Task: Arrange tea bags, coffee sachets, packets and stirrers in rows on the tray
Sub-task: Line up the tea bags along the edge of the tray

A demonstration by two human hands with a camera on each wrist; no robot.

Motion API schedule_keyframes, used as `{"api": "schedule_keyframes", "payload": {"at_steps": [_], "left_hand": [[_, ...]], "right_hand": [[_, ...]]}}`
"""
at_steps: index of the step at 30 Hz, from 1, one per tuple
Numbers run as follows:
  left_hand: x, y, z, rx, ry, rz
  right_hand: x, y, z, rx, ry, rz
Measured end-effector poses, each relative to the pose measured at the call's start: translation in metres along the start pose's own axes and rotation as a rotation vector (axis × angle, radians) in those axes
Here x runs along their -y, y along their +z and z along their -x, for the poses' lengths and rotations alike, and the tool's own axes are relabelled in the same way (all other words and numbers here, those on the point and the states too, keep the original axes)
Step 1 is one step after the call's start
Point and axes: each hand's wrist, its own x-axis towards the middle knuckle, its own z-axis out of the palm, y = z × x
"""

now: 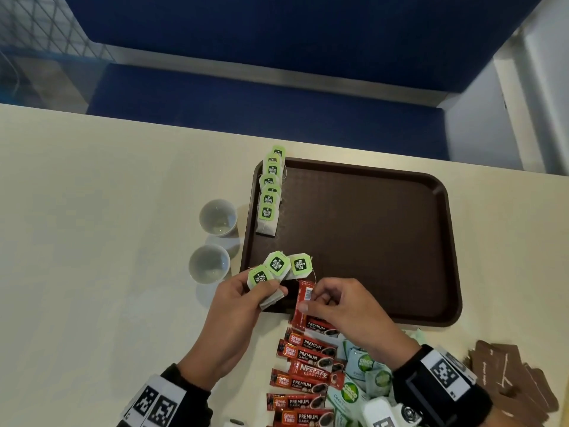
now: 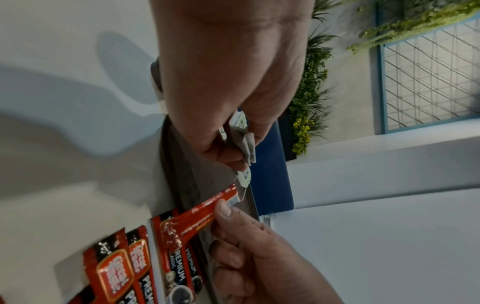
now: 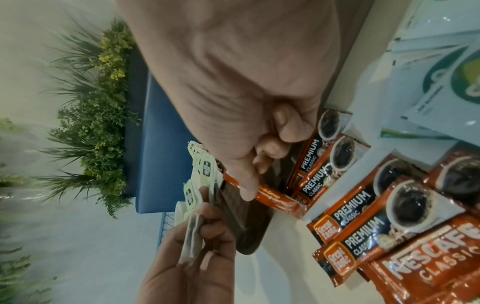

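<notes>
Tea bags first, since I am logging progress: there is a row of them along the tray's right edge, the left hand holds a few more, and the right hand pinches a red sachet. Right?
Not quite. The head view shows the row of tea bags along the left edge of the tray, not the right. The rest stands: the left hand holds more tea bags, and the right hand pinches a red sachet.

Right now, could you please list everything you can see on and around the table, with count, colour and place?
Tray: one, dark brown, on the table, mostly bare.
Tea bags in a row: about seven, green tags, overlapping along the tray's left edge.
Held tea bags: three, green tags, fanned over the tray's near-left corner.
Cups: two, white, left of the tray.
Coffee sachets: about eight, red and black, in a column near the tray's front edge.
Pale packets: several, white and green, right of the sachets.
Brown packets: a pile, far right.
Table: one, cream.
Hands: left hand holds the tea bags; right hand pinches a red sachet.
</notes>
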Motion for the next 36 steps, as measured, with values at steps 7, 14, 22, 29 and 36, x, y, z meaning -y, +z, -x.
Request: {"api": "schedule_keyframes", "payload": {"at_steps": [7, 14, 22, 29, 36], "left_hand": [[0.003, -0.003, 0.003, -0.047, 0.097, -0.229], [0.001, 0.000, 0.002, -0.067, 0.102, -0.199], [-0.009, 0.003, 0.002, -0.007, 0.049, 0.025], [-0.011, 0.004, 0.002, 0.007, 0.070, 0.103], [-0.007, -0.005, 0.007, -0.078, 0.129, -0.104]], "right_hand": [[-0.002, -0.002, 0.010, -0.084, -0.012, -0.100], [-0.009, -0.007, 0.016, 0.079, -0.063, 0.104], [0.010, -0.014, 0.010, -0.175, -0.130, 0.211], [0.044, -0.006, -0.014, -0.181, -0.175, -0.157], [0.066, -0.010, -0.048, -0.207, -0.314, 0.047]]}}
